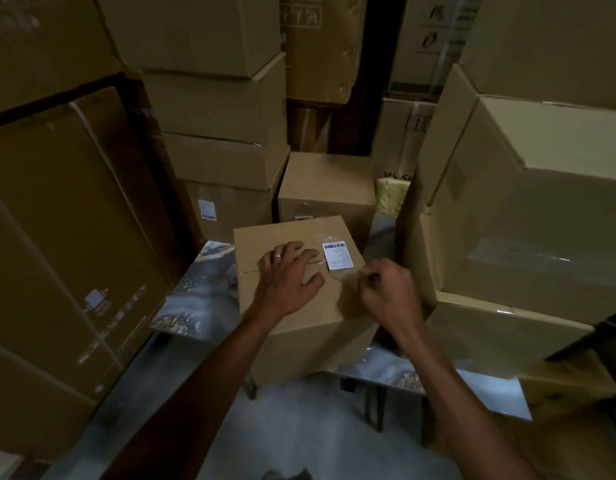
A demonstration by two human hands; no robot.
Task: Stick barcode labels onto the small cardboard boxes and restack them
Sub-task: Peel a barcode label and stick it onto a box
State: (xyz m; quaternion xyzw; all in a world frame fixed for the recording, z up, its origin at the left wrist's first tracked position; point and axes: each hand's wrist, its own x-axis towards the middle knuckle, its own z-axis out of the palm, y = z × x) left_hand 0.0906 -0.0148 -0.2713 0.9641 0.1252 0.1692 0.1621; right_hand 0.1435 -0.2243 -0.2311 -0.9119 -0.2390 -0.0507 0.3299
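Observation:
A small cardboard box (292, 337) stands on a marble-patterned table (195, 296), taped along its top seam. A white barcode label (337, 255) lies on the box's top near the right edge, under clear tape. My left hand (289, 275) rests flat on the box top, fingers spread, just left of the label. My right hand (389, 289) hovers at the box's right edge, its fingers curled and pinching a strip of clear tape (348, 277) just below the label. A second small box (327, 188) with a label on its front stands behind.
Large stacked cartons (213, 109) rise at the back and a tall carton (67, 237) closes the left. An open carton (541, 209) with raised flaps sits to the right on other boxes. Grey floor (299, 427) shows below the table edge.

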